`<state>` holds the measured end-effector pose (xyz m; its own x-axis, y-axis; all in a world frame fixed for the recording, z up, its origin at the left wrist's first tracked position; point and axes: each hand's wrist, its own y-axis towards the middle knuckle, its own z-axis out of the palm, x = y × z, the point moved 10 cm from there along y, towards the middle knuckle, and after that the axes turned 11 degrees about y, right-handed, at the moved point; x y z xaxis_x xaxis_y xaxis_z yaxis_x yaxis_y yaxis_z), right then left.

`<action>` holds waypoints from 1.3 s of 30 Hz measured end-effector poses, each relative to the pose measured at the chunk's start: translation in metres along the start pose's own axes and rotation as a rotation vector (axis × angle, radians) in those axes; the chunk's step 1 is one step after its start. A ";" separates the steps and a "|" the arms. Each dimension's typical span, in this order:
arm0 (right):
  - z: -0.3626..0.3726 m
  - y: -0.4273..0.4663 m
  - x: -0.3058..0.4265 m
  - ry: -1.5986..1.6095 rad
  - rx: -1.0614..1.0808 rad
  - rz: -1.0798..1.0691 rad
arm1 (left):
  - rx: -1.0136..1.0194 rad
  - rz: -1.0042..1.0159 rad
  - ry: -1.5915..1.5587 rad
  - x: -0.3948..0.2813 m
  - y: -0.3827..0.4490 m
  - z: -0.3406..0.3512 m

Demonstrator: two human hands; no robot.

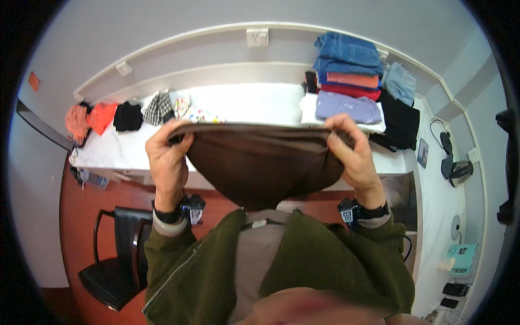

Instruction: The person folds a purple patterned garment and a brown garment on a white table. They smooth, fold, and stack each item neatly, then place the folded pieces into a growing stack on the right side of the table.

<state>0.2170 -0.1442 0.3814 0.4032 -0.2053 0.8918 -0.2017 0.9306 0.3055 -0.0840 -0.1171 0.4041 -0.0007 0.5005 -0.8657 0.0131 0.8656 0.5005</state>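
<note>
A dark brown piece of cloth (260,162) hangs in the air between my two hands, its top edge stretched nearly straight and its lower part narrowing towards my chest. My left hand (168,156) pinches its left corner between thumb and fingers. At the opposite corner my right hand (355,152) grips the fabric the same way. Behind the cloth, a folded lavender garment (347,106) lies on white folded cloth beyond my right hand. What kind of garment the brown cloth is, I cannot tell.
A white marble-patterned counter (260,99) runs along the wall. Small cloth bundles, including a checked one (159,107), line its left part. Folded jeans (347,48) top a stack at the right, beside black clothing (398,120). A black chair (118,256) stands at lower left.
</note>
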 end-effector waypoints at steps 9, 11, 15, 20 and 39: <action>0.013 0.008 -0.023 -0.153 0.020 0.008 | 0.077 -0.015 -0.163 0.022 0.005 0.008; 0.017 0.008 -0.026 -0.287 0.065 0.031 | 0.094 -0.007 -0.130 0.022 0.007 0.012; 0.016 0.008 -0.026 -0.266 0.078 0.025 | 0.157 -0.034 -0.075 0.027 0.010 0.023; 0.028 0.016 -0.037 -0.226 0.082 0.052 | 0.201 0.010 -0.096 0.022 0.021 0.031; 0.083 0.091 0.028 0.226 0.228 0.098 | 0.952 -0.588 -0.012 0.228 -0.056 0.119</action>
<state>0.1357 -0.0902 0.4618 0.5547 -0.0218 0.8318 -0.4335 0.8457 0.3112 0.0342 -0.0531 0.1774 -0.2489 0.0115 -0.9684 0.7740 0.6035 -0.1918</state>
